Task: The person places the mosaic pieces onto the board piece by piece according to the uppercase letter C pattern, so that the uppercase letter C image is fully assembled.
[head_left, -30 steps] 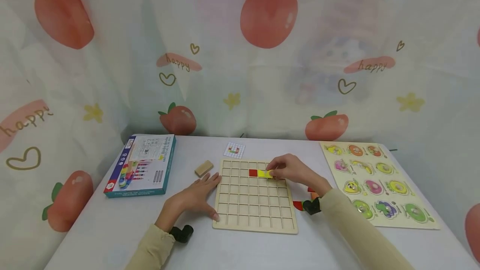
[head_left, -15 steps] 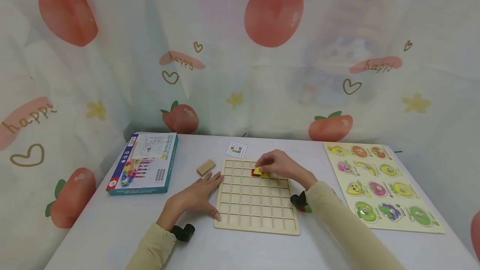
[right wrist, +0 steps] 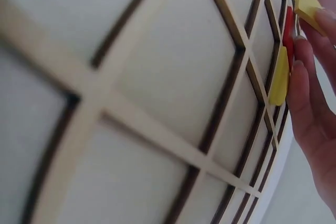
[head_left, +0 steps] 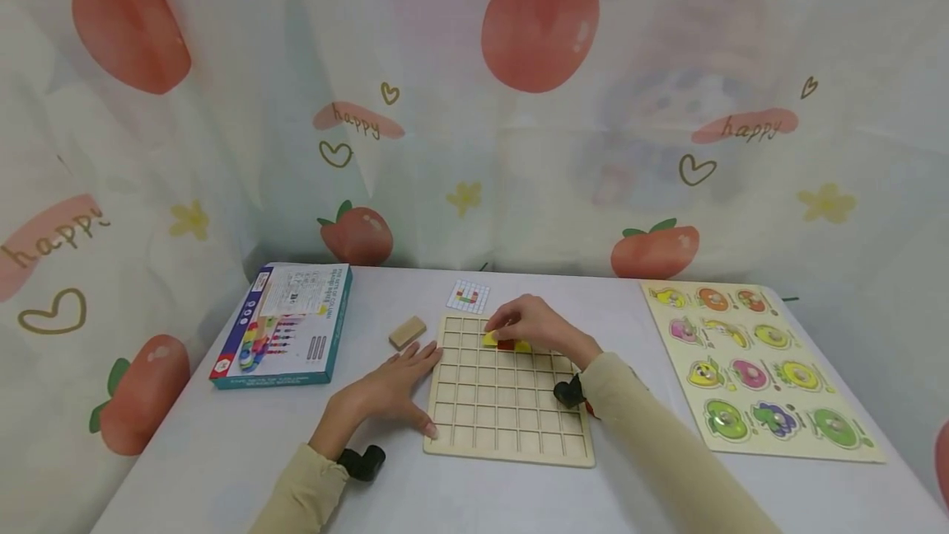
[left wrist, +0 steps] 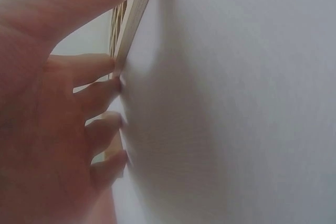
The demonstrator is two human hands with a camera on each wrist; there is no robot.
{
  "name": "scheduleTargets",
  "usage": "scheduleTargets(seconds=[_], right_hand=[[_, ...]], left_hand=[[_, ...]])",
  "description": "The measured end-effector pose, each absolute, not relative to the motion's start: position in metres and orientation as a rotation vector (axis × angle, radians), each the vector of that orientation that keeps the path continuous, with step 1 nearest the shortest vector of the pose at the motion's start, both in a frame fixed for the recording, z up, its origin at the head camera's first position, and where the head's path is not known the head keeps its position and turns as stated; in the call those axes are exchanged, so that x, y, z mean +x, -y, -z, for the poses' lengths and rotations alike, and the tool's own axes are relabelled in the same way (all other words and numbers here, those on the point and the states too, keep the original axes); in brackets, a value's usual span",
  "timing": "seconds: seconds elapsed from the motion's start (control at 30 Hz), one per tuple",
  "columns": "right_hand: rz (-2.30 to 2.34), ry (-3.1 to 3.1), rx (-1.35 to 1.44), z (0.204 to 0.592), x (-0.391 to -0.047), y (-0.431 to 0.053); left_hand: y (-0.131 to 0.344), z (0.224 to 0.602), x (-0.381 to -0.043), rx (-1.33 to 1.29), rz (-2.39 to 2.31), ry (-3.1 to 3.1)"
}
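A wooden grid board [head_left: 511,414] lies on the table. My left hand [head_left: 389,386] is spread at its left side, thumb at the near corner and fingertips along the edge; in the left wrist view straight fingers [left wrist: 102,127] touch the board's side. My right hand [head_left: 537,324] pinches a yellow tile [right wrist: 308,6] between thumb and fingers over the board's far rows. That tile is tilted, just left of a red tile [head_left: 506,345] set in the grid. Another yellow tile [right wrist: 280,80] sits right of the red one, partly covered by the hand in the head view.
A small pattern card [head_left: 468,296] lies behind the board, and a plain wooden block [head_left: 408,333] beside its far left corner. A boxed set [head_left: 285,324] is at left, a fruit knob puzzle [head_left: 756,369] at right. Red pieces show partly under the right forearm.
My right hand has moved left along the far rows, carrying the yellow tile over the red one to its left side. The left hand stays at the board's edge.
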State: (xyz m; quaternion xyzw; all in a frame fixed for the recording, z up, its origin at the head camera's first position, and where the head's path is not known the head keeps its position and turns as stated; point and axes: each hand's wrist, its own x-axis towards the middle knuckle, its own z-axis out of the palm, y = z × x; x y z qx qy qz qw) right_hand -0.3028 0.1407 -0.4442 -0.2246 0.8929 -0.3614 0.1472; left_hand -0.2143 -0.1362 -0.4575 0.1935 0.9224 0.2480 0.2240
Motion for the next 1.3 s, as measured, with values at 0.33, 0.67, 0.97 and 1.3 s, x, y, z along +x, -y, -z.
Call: scheduleTargets(seconds=[0.33,0.67,0.97,1.3], right_hand=[[0.919,-2.648,-0.630,0.447,-0.303,-0.134],[0.911,-2.651,-0.652,0.447,-0.300,-0.138],[0.988,-2.666,-0.570,0.444,-0.289,-0.165],[1.002,-2.644,-0.534,0.443,-0.274,-0.189]], left_hand=[[0.135,0.459,-0.215,0.545,-0.669,-2.560],[0.133,0.455,-0.213,0.539,-0.670,-2.554],[0.130,0.459,-0.211,0.533,-0.707,-2.568],[0.132,0.458,-0.209,0.516,-0.708,-2.590]])
